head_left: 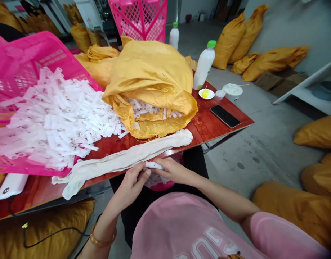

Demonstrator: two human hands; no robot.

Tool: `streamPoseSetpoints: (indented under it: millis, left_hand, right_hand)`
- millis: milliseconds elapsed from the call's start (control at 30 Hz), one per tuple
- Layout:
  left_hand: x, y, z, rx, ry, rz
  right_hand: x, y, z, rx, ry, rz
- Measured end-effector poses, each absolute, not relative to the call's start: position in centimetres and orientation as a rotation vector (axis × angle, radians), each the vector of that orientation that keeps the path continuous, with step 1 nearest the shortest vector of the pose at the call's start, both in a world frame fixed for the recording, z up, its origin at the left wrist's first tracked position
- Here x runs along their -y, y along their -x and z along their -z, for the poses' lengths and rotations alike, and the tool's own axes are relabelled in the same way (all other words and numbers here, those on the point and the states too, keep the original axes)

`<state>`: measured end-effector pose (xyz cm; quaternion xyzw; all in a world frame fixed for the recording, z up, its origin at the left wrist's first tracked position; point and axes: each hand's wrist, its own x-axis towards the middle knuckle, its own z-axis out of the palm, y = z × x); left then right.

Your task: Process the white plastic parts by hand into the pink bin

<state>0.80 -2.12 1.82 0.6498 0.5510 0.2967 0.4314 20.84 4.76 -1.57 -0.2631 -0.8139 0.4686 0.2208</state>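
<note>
Just off the table's front edge, my left hand (134, 180) and my right hand (172, 169) are closed on the two ends of one short white plastic tube (153, 165). Below them, in my lap, part of a pink basket (162, 186) shows with white tubes in it. A rolled white cloth (127, 154) lies along the table edge in front of my hands. Behind it a yellow sack (151, 72) gapes toward me, more tubes inside its mouth. To the left, a heap of white tubes (65, 115) spills from a tipped pink basket (54, 46).
The red table (203, 122) carries a phone (224, 116), a small dish (206, 94), a cup (232, 91) and white bottles with green caps (204, 64). Full yellow sacks (295, 205) stand on the floor at right. A black cable (54, 235) hangs at lower left.
</note>
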Motion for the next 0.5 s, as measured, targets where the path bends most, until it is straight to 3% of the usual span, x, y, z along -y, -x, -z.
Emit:
streamPoseSetpoints:
  millis: [167, 333, 433, 500]
  left_hand:
    - [1.7, -0.6, -2.2, -1.326, -1.436, -0.758]
    - [1.9, -1.6, -2.0, -1.268, -1.045, -0.843]
    - [2.3, -2.5, -1.4, -1.299, -0.921, -0.864]
    - [2.6, -2.6, -1.0, -1.31, -0.953, -0.832]
  right_hand:
    - [-4.4, -20.3, 2.8, 2.547, 0.853, -0.729]
    - [-4.1, -19.9, 3.7, 2.67, 0.888, -0.454]
    - [-4.0, -20.1, 3.9, 2.607, 0.968, -0.524]
    - [-4.2, -20.4, 3.7, 2.502, 0.937, -0.846]
